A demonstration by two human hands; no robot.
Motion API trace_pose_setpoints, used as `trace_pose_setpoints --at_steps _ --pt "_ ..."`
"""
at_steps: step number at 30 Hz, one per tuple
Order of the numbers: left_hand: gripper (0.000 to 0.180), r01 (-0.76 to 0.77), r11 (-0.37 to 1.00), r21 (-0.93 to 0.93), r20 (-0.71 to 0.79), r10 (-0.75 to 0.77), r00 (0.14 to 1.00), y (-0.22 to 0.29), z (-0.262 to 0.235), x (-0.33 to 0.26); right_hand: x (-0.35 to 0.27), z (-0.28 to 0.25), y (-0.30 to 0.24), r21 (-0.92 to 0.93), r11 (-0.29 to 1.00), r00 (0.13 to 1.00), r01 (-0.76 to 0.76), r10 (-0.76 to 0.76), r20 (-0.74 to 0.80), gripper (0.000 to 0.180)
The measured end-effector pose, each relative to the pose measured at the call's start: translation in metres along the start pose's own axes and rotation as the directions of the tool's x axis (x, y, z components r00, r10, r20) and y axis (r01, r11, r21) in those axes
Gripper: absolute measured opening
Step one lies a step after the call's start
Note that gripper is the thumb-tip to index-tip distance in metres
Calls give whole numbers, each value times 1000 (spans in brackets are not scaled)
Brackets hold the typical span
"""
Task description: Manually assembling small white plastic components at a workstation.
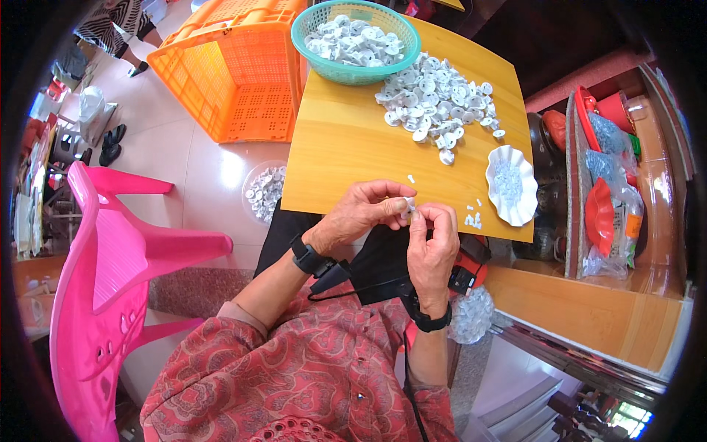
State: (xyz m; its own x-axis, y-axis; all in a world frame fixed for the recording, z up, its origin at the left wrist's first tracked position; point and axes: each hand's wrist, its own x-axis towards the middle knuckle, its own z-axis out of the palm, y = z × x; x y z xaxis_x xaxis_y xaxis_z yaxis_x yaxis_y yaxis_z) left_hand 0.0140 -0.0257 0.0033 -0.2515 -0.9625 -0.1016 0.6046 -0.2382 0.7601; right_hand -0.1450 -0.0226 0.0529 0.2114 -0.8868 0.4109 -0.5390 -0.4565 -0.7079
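Close to the table's near edge, my left hand (357, 214) pinches a small white plastic piece (407, 208) between thumb and fingers. My right hand (432, 239) meets it there, thumb and fingertips closed on the same piece; its exact shape is mostly covered by the fingers. One tiny white part (411, 178) lies just beyond my hands, and several more tiny parts (473, 219) lie to the right. A white scalloped dish (522, 213) holds small pale, translucent bits. Farther back spreads a pile of round white plastic pieces (434, 99).
A green basket (300, 46) full of white pieces stands on the yellow table (331, 147). On the floor are an orange crate (221, 88) and a round container of white pieces (265, 193). A pink chair (132, 250) is at left, a shelf with bags (617, 199) at right.
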Motion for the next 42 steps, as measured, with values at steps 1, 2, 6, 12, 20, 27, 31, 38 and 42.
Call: trace_pose_setpoints --at_steps 1,2,6,12,20,27,31,38,42 --pt "29 0 1000 0 0 0 1000 0 0 0 0 1 1 -12 1000 1000 8 -8 -4 9" --pt "29 -4 1000 -10 -4 4 1000 -1 -1 0 0 1 0 -12 1000 1000 9 -9 -4 9" --pt "27 -18 1000 2 -6 18 1000 -2 -1 1 0 4 0 -14 1000 1000 13 -13 -4 10" --pt "25 -49 996 78 -2 49 999 -3 -4 1 2 9 2 -62 996 997 70 -69 21 8" --pt "24 -39 992 116 -32 43 999 -1 -11 -2 6 15 1 -27 997 997 69 -67 41 6" --pt "24 -66 990 123 -149 84 985 22 -17 4 10 23 13 14 999 999 -41 40 34 5" --pt "27 -103 952 288 -292 189 937 59 -31 23 10 25 39 -114 991 998 -65 65 -1 7" --pt "33 -290 794 534 -335 514 790 144 -57 85 14 26 46 -198 978 997 -66 73 26 9" --pt "41 -373 673 639 -396 704 590 150 -70 114 17 31 51 -227 972 998 -54 58 11 8"
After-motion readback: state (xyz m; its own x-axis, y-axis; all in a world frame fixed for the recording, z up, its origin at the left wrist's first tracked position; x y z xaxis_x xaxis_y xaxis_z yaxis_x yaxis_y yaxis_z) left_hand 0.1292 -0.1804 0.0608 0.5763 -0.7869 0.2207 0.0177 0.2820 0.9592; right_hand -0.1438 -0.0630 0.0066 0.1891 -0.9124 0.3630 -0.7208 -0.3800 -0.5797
